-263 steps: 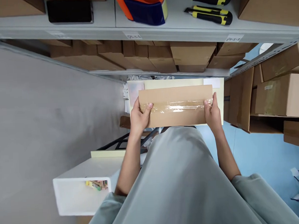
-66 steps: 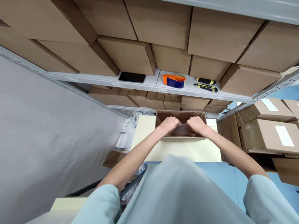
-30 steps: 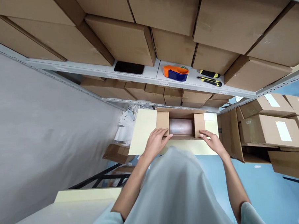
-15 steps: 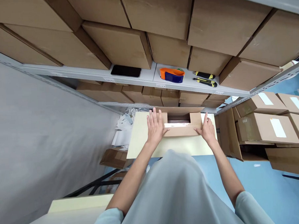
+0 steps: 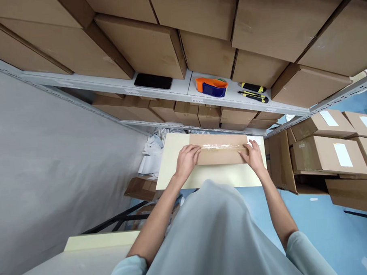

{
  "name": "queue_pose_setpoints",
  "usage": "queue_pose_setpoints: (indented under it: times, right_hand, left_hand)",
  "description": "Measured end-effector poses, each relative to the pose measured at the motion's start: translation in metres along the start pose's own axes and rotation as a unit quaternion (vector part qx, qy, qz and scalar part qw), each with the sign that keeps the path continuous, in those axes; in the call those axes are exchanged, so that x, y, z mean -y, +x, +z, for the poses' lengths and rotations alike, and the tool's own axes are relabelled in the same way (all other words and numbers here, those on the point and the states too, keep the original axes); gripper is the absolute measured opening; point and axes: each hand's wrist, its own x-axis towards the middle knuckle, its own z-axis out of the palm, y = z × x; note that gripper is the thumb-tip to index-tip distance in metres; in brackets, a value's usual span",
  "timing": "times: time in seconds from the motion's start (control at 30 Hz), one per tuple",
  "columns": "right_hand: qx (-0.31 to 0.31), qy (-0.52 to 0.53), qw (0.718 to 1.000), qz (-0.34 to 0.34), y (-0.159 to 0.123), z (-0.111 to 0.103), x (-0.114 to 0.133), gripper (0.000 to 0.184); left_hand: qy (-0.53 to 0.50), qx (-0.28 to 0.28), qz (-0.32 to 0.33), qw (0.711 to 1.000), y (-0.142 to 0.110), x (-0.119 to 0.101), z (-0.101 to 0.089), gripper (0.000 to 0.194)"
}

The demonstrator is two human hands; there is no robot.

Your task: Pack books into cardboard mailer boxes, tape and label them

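A small cardboard box [image 5: 221,157] lies on the pale yellow tabletop [image 5: 172,170], its top flaps folded down. Clear packing tape [image 5: 222,146] runs along the middle seam, shiny and slightly wrinkled. My left hand [image 5: 187,159] is at the box's left end, fingers bent together over the edge near the tape's end. At the opposite end my right hand [image 5: 252,154] curls its thumb and fingers against the box by the tape's right end. Whether either hand pinches the tape itself is too small to tell. A white paper [image 5: 254,140] shows behind my right hand.
Above the table, a shelf [image 5: 181,87] carries stacked cartons [image 5: 208,51], a black phone [image 5: 153,81], an orange-and-blue tape dispenser [image 5: 211,87] and two utility knives [image 5: 253,92]. Labelled cartons [image 5: 321,156] stand at right. Scrap paper [image 5: 150,157] lies left of the table, near a grey wall [image 5: 65,159].
The box's flaps have come down, closing the opening, and the tape now lies across the seam. My hands have gone from spread fingers to bent fingers at the box's ends.
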Motion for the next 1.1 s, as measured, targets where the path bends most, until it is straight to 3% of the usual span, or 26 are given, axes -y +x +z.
queue_pose_setpoints:
  times: [0.13,0.2,0.3,0.53,0.7,0.9,1.1]
  right_hand:
    - [-0.008,0.129,0.99,0.054,0.013,-0.003,-0.007,0.042]
    - [0.004,0.173,0.981,0.084,0.022,-0.008,-0.011,0.042]
    - [0.031,0.202,0.971,0.121,0.03,-0.017,-0.017,0.05]
    - [0.067,0.265,0.955,0.114,0.027,-0.021,-0.027,0.066]
    - [0.058,0.185,0.977,0.088,0.028,-0.02,-0.021,0.047]
    - [0.117,0.099,0.984,0.093,0.039,-0.027,-0.014,0.018]
    - [0.167,0.061,0.978,0.112,0.05,-0.03,-0.011,0.016]
  left_hand:
    - [-0.145,-0.088,-0.17,0.971,0.009,0.012,0.011,0.021]
    - [-0.209,-0.093,-0.242,0.943,0.013,0.015,0.014,0.027]
    - [-0.245,-0.095,-0.291,0.92,0.016,0.018,0.014,0.035]
    - [-0.264,-0.094,-0.301,0.911,0.014,0.027,0.013,0.03]
    - [-0.211,-0.056,-0.27,0.938,0.012,0.025,0.006,0.028]
    - [-0.059,0.029,-0.233,0.97,0.022,0.021,-0.016,0.024]
    - [0.017,0.104,-0.222,0.969,0.041,0.026,-0.024,0.047]
